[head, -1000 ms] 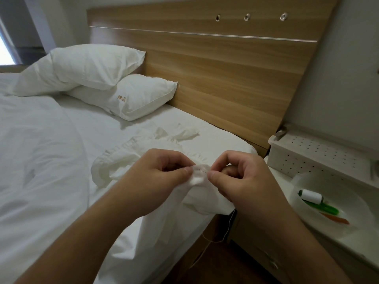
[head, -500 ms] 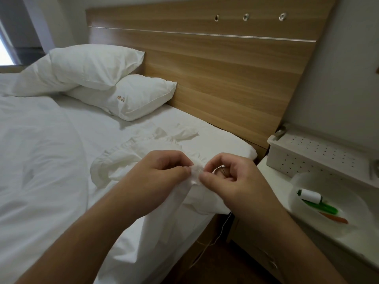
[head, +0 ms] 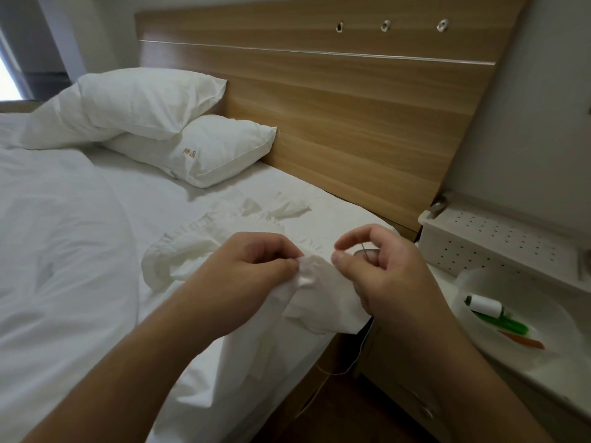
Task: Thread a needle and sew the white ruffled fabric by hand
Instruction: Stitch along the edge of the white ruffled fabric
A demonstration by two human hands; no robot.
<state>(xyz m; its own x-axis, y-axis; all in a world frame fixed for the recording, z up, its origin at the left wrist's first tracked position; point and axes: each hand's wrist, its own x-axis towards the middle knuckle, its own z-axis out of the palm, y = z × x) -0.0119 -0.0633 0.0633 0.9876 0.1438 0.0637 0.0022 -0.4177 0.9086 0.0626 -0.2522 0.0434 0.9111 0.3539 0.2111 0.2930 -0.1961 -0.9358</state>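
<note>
Here, on my head view, the left hand pinches a fold of the white ruffled fabric lying on the bed. Just beside that fold, the right hand curls around the needle; thread dangles below.

A wooden headboard is seen spanning the wall beyond the fingers, three metal-ringed holes set along its top. Two white pillows are being propped against it, up and left of the fingers. Daylight is entering at the far left edge — a white nightstand is standing to the right.
</note>
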